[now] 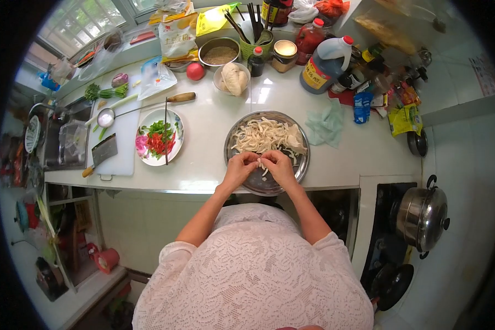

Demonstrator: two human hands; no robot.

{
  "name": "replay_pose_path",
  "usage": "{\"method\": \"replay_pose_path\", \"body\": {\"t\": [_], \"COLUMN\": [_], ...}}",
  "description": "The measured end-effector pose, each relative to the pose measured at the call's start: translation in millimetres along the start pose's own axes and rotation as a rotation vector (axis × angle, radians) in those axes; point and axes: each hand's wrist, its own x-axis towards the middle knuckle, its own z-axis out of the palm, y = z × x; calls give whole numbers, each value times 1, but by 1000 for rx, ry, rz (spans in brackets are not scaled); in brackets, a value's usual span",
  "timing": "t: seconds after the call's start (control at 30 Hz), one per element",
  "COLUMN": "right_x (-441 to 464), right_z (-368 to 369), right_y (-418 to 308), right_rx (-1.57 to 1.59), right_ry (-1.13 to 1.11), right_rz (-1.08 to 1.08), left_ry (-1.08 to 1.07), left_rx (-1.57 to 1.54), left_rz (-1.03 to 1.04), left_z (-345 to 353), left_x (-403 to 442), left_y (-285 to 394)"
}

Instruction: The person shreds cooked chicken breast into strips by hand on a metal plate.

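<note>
A round steel tray (232,172) on the counter holds a heap of pale shredded strips (264,133), with a larger pale piece at the heap's right side. Over the front part of the tray, my left hand (242,168) and my right hand (278,166) meet with fingertips nearly touching. Both hands pinch a small pale strip (264,168) between them. Behind the tray, a white bowl (219,83) holds a large pale lump (234,79). To the left, chopped red and green pieces (160,138) lie on a white plate (146,159) with chopsticks across it.
A cleaver (105,149) lies on the white cutting board (122,165), beside the sink (50,157). Bottles, including a large blue-labelled jug (320,69), stand at the back. A thin green cloth (325,122) lies right of the tray; a steel pot (421,214) stands far right.
</note>
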Motion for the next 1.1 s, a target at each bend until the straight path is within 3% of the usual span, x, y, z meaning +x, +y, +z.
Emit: {"method": "replay_pose_path", "body": {"t": [0.27, 0.47, 0.53, 0.63, 0.7, 0.77, 0.8, 0.83, 0.87, 0.93, 1.1], "right_x": [-1, -16, -16, -8, -7, -8, -8, -9, -9, -8, -9], "right_z": [0, 1, 6, 9, 10, 9, 8, 6, 4, 1, -3], "right_y": [11, 23, 20, 17, 16, 15, 12, 9, 5, -1, -7], "right_rx": [-136, -472, -744, -789, -604, -424, -218, -13, -14, 121, 29], "right_ry": [132, 74, 113, 147, 132, 119, 96, 75, 79, 59, 24], "right_rz": [-125, -159, -386, -410, -317, -216, -124, -33, -34, 69, 34], "left_ry": [230, 169, 158, 133, 120, 51, 47, 19, -8, -8, -15], "left_rx": [221, 316, 306, 283, 266, 61, 59, -132, -320, -325, -268], "left_rz": [130, 69, 80, 94, 88, -32, -32, -81, -129, -120, -80], "left_z": [6, 2, 6, 7, 7, 8, 10, 12, 12, 12, 9], "left_x": [8, -4, -6, 0, 0, 1, 0, -1, -2, 0, 0], "left_y": [-4, -17, -17, -17, -18, -17, -12, -7, -2, 0, 9]}}
